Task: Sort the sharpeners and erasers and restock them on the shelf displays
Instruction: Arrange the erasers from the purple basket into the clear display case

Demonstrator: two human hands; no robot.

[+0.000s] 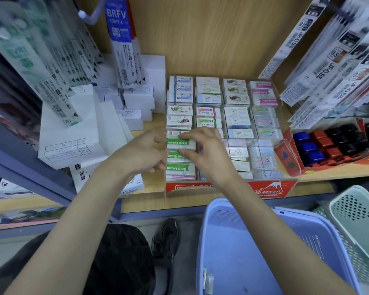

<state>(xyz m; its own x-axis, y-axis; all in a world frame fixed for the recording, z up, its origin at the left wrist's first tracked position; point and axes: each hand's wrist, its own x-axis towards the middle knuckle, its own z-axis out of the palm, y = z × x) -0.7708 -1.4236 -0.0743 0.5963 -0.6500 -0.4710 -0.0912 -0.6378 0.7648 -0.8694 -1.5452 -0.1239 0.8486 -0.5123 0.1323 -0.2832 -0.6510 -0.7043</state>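
Note:
A clear eraser display tray with a red front stands on the wooden shelf, its compartments filled with wrapped erasers. In its near left column lie green "Hard Eraser" packs. My right hand pinches the top green eraser from above, over that column. My left hand is at the tray's left edge, fingers curled against the same eraser stack; what it grips is hidden. A red box of blue, red and black sharpeners sits at the right.
White boxes are stacked left of the tray. Hanging pen refill packs crowd the upper left and upper right. A purple basket and a pale green basket sit on the floor below the shelf, beside my shoe.

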